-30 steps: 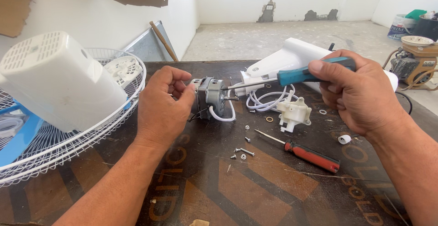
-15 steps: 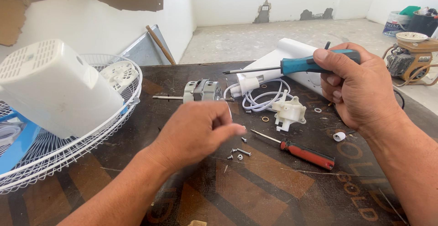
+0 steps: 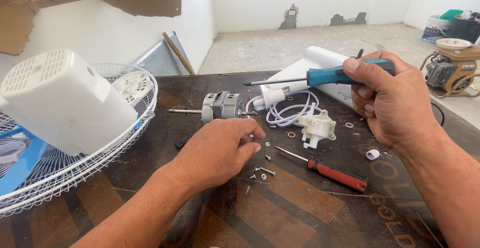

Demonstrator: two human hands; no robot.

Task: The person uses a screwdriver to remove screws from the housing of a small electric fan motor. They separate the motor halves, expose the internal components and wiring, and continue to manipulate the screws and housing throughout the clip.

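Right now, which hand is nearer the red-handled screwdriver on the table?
Left. The left hand rests on the table just left of the red-handled screwdriver's tip, by the loose screws. The right hand is raised above it, gripping the blue-handled screwdriver.

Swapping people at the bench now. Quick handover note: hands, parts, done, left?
Left hand: empty, palm down on the table, fingertips at the loose screws and nuts.
Right hand: holds the blue-handled screwdriver in the air, tip pointing left.
Fan motor: lies free on the table, shaft to the left.
White plastic gearbox, white cord and red-handled screwdriver: beside the motor.
White motor cover: sits in the wire fan guard.
Done: fan taken apart.
Left: fasteners scattered, unsorted.
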